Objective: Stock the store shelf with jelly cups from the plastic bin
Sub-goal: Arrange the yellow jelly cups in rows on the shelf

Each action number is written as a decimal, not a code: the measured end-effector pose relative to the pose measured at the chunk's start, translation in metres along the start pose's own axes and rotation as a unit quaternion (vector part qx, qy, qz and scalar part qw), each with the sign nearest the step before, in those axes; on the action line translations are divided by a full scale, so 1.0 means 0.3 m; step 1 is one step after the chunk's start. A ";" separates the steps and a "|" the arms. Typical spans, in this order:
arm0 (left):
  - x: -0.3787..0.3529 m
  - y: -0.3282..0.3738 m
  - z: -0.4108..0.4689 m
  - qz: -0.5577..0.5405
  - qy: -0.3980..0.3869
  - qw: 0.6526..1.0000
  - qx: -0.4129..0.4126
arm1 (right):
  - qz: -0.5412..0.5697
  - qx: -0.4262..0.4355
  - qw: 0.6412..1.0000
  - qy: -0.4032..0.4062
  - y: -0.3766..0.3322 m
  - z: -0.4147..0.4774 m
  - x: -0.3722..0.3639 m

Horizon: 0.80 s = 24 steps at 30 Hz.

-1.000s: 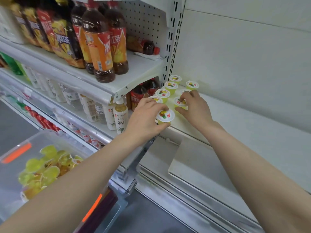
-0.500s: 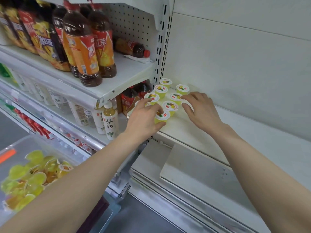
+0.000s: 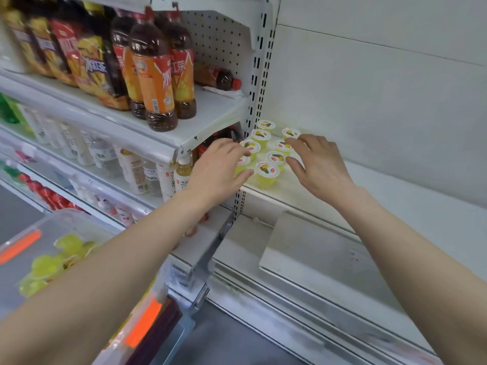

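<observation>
Several yellow jelly cups (image 3: pixel 267 173) with white fruit-print lids stand in two rows at the left end of a white shelf (image 3: pixel 374 206). My left hand (image 3: pixel 220 167) is spread just left of the rows with relaxed fingers, partly covering one cup, and holds nothing. My right hand (image 3: pixel 317 165) hovers just right of the rows, fingers loosely spread, empty. At the lower left the clear plastic bin (image 3: pixel 31 233) with orange latches holds more yellow jelly cups (image 3: pixel 50 262), partly hidden by my left forearm.
Tall iced tea bottles (image 3: pixel 155 83) crowd the upper left shelf. Smaller drink bottles (image 3: pixel 131 169) line the shelf below it. A perforated upright post (image 3: pixel 259 75) divides the two shelf bays. The white shelf runs on bare to the right of the cups.
My left hand has let go of the front cup, which now stands on the shelf. Both hands have opened and drawn slightly away from the rows.
</observation>
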<state>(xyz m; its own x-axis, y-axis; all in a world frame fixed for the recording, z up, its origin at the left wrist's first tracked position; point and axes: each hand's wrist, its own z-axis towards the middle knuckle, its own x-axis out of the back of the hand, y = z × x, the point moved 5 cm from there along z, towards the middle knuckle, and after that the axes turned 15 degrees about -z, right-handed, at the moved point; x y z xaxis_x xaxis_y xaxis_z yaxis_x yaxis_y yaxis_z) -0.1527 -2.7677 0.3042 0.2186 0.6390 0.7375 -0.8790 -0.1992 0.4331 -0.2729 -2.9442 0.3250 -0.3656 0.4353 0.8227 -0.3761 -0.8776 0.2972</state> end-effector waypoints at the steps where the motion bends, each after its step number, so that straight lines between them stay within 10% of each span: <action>1: 0.027 -0.014 -0.025 0.004 -0.004 1.000 -0.006 | -0.003 -0.002 1.000 0.004 -0.030 -0.010 0.020; 9: 0.291 -0.190 -0.358 0.029 0.006 0.999 -0.019 | -0.004 0.022 0.999 0.023 -0.403 -0.118 0.136; 24: 0.492 -0.852 -1.383 0.014 -0.026 0.937 0.348 | 0.144 0.222 0.953 -0.147 -1.367 -0.408 -0.139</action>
<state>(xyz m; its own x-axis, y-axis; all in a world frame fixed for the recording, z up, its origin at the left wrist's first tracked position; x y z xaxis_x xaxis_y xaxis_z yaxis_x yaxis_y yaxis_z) -0.0717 -2.3141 0.0874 0.2354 0.5931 0.7699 -0.3997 -0.6630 0.6330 -0.2076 -2.5780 0.1094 -0.1213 0.1455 0.9819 0.1255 -0.9790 0.1606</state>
